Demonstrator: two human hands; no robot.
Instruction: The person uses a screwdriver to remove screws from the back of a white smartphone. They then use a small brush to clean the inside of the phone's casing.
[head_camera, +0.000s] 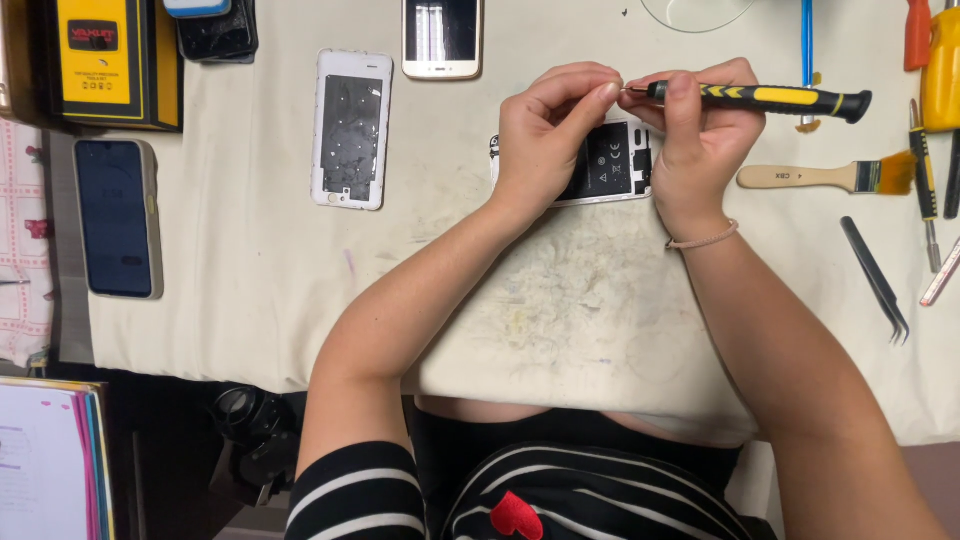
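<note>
My right hand (700, 135) grips a black and yellow screwdriver (790, 98), held level with its tip pointing left. My left hand (545, 130) pinches at that tip with thumb and forefinger; whatever sits there is too small to tell. Under both hands lies an opened white phone (612, 165) with its dark inside showing, partly hidden by my fingers. A white phone back frame (350, 128) lies to the left on the cream work mat (560, 300).
A gold-rimmed phone (441, 38) lies at the top. A dark phone (116, 217) and a yellow and black tool box (105, 60) sit at the left. A wooden brush (830, 177), black tweezers (876, 280) and several screwdrivers (925, 190) lie at the right.
</note>
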